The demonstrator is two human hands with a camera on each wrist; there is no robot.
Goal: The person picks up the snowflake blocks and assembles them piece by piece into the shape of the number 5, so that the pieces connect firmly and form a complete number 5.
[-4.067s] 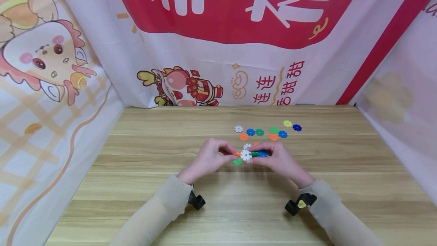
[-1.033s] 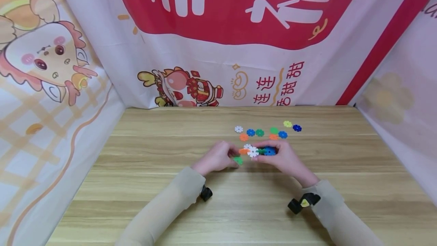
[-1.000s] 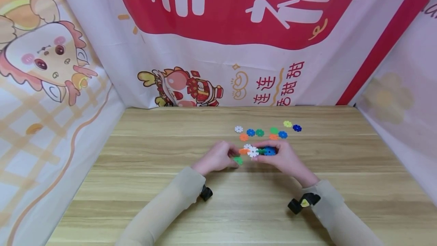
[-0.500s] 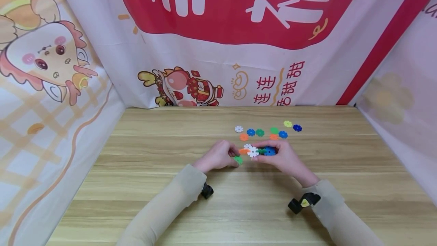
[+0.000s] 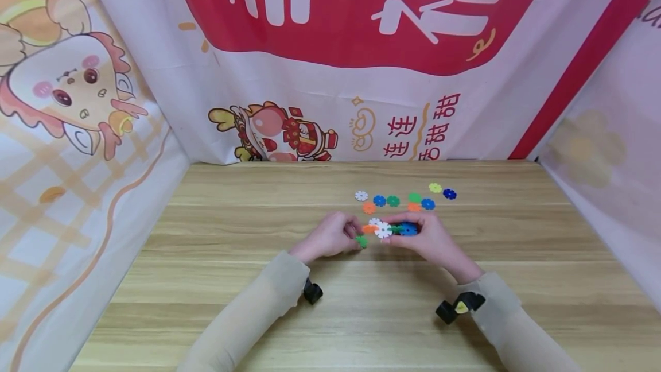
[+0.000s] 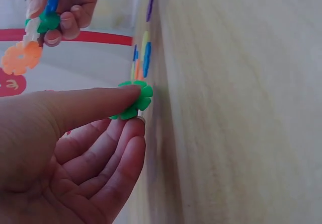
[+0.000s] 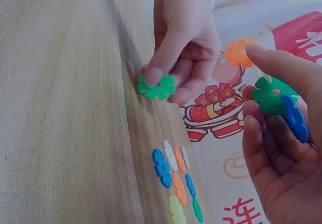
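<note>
My left hand (image 5: 330, 235) pinches a light green flower-shaped interlocking disc (image 6: 143, 95) between thumb and fingers, close over the wooden table. Opposite it, my right hand (image 5: 432, 241) grips a short chain of joined discs. In the head view the chain runs from an orange disc (image 5: 369, 228) through a white disc (image 5: 383, 230) and a dark green disc (image 7: 271, 97) to a blue disc (image 7: 297, 119). Its orange end points toward my left hand. The right wrist view shows the chain raised, apart from the light green disc.
Several loose discs lie flat beyond my hands, among them a white one (image 5: 361, 196), a yellow one (image 5: 435, 188) and a dark blue one (image 5: 450, 194). Another white disc (image 5: 374, 221) shows just behind the chain. Printed cloth (image 5: 330, 90) hangs along the table's back edge.
My left hand has let go of the chain's orange end and taken hold of the light green disc. My right hand has shifted slightly right with the chain. Little moves in the last second.
</note>
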